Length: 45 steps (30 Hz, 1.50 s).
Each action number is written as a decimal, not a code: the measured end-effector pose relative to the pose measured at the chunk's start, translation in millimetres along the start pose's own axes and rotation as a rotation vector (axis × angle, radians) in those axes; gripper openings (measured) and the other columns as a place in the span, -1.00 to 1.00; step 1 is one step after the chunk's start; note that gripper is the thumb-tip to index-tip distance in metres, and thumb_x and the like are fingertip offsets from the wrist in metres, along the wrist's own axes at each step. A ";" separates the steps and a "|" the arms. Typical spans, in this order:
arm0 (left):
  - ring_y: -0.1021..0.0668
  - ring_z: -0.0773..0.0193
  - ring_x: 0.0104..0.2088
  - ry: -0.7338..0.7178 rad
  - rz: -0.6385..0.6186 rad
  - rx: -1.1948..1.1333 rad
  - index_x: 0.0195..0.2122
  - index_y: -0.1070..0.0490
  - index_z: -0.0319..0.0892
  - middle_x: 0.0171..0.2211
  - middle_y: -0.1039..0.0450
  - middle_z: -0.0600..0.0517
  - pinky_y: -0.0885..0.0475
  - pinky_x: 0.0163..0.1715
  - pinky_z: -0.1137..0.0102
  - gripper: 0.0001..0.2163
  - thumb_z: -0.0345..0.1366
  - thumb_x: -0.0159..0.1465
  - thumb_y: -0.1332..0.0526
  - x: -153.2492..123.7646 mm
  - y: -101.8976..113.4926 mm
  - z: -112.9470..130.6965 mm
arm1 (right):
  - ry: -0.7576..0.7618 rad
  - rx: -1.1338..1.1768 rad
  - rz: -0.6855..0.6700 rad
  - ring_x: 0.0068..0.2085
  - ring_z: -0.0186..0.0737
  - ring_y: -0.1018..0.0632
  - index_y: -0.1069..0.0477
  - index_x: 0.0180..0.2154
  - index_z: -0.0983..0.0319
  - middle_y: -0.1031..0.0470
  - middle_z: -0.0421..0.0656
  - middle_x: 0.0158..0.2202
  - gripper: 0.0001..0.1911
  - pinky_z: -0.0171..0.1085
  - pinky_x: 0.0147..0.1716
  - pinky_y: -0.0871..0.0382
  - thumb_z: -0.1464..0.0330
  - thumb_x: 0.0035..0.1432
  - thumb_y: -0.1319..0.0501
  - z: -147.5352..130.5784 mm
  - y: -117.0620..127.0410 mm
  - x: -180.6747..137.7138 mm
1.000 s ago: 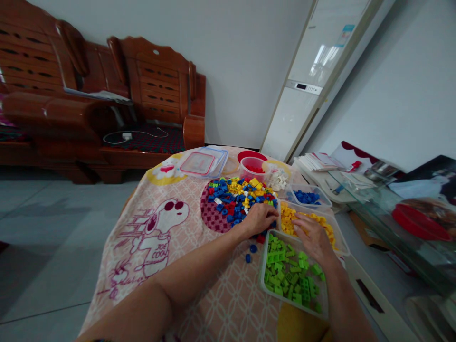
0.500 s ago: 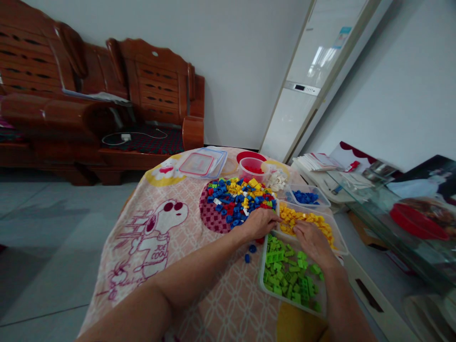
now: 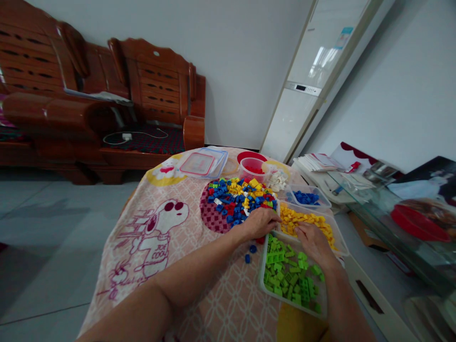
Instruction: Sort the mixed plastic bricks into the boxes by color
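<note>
My left hand (image 3: 262,222) reaches to the near left edge of a clear tub (image 3: 341,232) of yellow toy bricks (image 3: 306,219). Its fingers are bent and pressed together; whatever they hold is too small to make out. Across from it, my right hand (image 3: 314,241) bends over the near side of the same tub, fingertips drawn together by the yellow bricks, their contents hidden. Below both hands is a clear tub (image 3: 262,275) of green bricks (image 3: 290,273), partly covered by my right forearm. Beyond my left hand lies a heap of mixed bricks (image 3: 238,197).
Blue bricks (image 3: 305,197) fill a small tub, with white bricks (image 3: 277,180) beside it. Behind the heap stands a round tub (image 3: 253,167) with red bricks. Clear lids (image 3: 203,162) lie at the back left. Two blue pieces (image 3: 250,253) rest on the cloth. A glass shelf (image 3: 384,223) borders the right.
Both hands stay at nearly the same place by the yellow bricks, with only a slight shift of the fingers. The whole view has moved very slightly.
</note>
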State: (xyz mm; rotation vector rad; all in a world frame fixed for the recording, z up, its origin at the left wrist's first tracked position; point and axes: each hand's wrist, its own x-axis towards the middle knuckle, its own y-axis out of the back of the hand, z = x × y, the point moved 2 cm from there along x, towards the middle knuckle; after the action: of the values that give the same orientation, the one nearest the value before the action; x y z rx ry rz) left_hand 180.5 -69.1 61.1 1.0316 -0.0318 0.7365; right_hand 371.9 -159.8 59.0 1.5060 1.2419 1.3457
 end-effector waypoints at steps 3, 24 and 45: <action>-0.56 0.28 -0.21 0.032 0.064 -0.004 -0.24 -0.58 -0.13 -0.24 -0.58 0.02 -0.39 -0.15 0.48 -0.78 -0.39 0.20 -0.15 2.7 23.7 -11.8 | -0.006 0.006 -0.029 -0.24 -0.15 -0.50 -0.46 -0.40 0.25 -0.53 -0.04 -0.32 -0.60 -0.24 -0.18 -0.30 0.31 0.28 0.08 4.4 1.4 -1.4; -0.51 0.32 -0.51 0.425 0.159 0.070 -0.46 -0.57 -0.25 -0.60 -0.50 0.07 -0.31 -0.46 0.52 -0.82 -0.33 0.09 -0.17 -13.7 84.4 -84.4 | -0.019 -0.020 -0.065 -0.31 -0.19 -0.46 -0.40 -0.48 0.22 -0.47 -0.09 -0.40 -0.60 -0.27 -0.22 -0.25 0.30 0.28 0.10 2.5 2.6 -0.3; -0.58 0.32 -0.32 0.094 0.124 -0.358 -0.11 -0.54 -0.23 -0.24 -0.58 -0.03 -0.43 -0.26 0.49 -0.70 -0.43 0.14 -0.19 3.5 -2.4 14.4 | -0.040 0.038 -0.081 -0.28 -0.18 -0.47 -0.40 -0.43 0.25 -0.48 -0.08 -0.37 -0.65 -0.25 -0.22 -0.26 0.32 0.27 0.08 1.5 3.7 0.9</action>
State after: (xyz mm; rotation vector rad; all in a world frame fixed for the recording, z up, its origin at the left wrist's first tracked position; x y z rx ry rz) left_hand 189.0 -79.3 68.3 0.6568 -0.1425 0.8559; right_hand 374.0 -159.8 62.5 1.4859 1.2955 1.2404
